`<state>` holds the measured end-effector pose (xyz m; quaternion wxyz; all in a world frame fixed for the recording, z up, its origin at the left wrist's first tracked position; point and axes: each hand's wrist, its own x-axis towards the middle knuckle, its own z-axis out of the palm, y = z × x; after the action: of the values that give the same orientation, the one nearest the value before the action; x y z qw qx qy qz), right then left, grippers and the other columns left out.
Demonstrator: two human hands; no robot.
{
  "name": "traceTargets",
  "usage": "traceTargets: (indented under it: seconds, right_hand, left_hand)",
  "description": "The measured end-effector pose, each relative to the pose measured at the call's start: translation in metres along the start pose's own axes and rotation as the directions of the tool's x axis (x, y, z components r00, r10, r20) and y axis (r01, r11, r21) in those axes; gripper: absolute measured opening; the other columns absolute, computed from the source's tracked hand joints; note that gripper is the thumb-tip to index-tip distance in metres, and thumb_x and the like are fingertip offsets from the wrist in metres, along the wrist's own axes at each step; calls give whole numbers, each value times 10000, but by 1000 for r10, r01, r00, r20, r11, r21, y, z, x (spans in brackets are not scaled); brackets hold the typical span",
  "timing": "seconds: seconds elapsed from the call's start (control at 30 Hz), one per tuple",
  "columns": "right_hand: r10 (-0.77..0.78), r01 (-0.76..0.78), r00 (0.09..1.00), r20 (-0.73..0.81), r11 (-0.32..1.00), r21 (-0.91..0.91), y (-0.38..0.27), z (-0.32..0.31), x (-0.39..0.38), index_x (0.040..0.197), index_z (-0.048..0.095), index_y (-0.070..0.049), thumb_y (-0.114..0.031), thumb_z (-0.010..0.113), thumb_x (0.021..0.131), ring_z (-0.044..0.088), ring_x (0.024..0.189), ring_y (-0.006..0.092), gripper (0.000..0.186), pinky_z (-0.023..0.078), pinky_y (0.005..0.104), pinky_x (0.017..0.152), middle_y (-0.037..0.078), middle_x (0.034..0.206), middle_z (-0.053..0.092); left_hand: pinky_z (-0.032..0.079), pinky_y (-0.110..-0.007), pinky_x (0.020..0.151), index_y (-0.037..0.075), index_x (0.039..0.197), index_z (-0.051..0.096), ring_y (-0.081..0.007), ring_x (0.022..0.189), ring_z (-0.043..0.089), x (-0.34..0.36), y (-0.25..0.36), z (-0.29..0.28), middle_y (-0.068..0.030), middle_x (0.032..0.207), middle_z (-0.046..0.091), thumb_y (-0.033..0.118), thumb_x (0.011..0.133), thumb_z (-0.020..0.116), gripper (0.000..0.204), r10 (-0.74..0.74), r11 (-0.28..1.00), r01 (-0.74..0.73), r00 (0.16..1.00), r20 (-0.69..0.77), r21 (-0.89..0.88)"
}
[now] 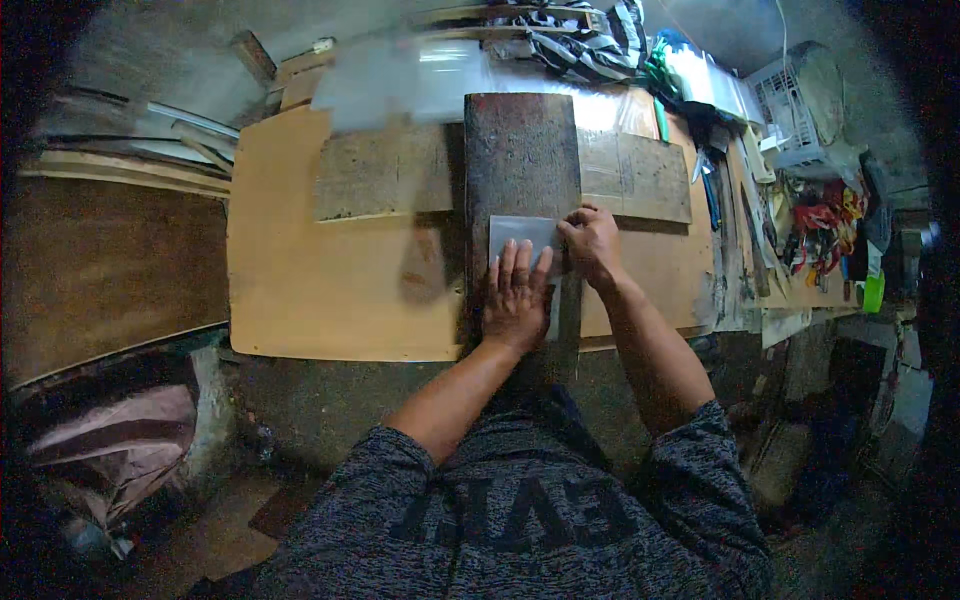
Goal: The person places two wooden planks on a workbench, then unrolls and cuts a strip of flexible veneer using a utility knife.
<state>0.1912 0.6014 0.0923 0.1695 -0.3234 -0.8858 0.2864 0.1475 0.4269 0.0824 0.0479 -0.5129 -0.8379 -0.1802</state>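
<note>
A small translucent plastic sheet (pixel 508 230) lies on a dark, worn wooden plank (pixel 520 150) that points away from me. My left hand (pixel 516 300) rests on the sheet with its fingers stretched flat, pressing it against the plank. At the sheet's right edge, my right hand (pixel 594 245) is closed in a pinch on it. Under the dark plank, a lighter wooden board (pixel 385 172) runs crosswise and shows on both sides. A narrow pale strip continues below the sheet along the plank, partly covered by my left hand.
An orange-tan tabletop (pixel 330 290) carries the boards. Clear plastic sheeting (pixel 400 85) covers its far side, with a black-and-white striped bag (pixel 590 45) behind. At right are a grey plastic crate (pixel 785 105) and a cluster of tools (pixel 825 215). A brown panel (pixel 110 270) stands at left.
</note>
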Motion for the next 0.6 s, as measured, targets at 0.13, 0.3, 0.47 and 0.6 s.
traceTargets:
  seconds: [0.13,0.3,0.47,0.6]
  right_hand:
    - [123,-125,991,53,992,28,-15,-4,2,801,667,0,-206,701,733,563,924,345,219,460,388,800,183,944,608]
    - [106,-104,993,47,994,-29,-19,-7,1,803,672,-1,-198,718,722,557,954,344,218,459,387,823,207,1023,590]
    - [-1,-3,998,-56,998,-70,-5,6,-1,769,689,-20,-180,727,703,581,918,319,176,470,381,815,153,908,644]
    - [-182,168,965,-187,982,-87,4,20,2,667,684,-51,-174,773,615,611,765,312,160,493,377,725,111,743,659]
  left_hand:
    - [204,-485,1096,167,1408,323,-338,1341,259,0,0,-2,-146,1420,310,210,850,495,585,-8,996,6,1000,24,88]
    - [220,-495,1090,176,1421,306,-336,1344,253,1,-2,-2,-136,1439,288,224,846,497,608,-6,998,4,1000,29,70]
    - [240,-504,1082,203,1425,299,-332,1355,239,-2,-5,8,-123,1445,272,164,865,485,591,7,994,-11,999,35,105]
    - [233,-508,1089,208,1429,289,-343,1363,220,-2,-8,5,-126,1456,242,106,854,478,614,7,1000,-7,1000,12,16]
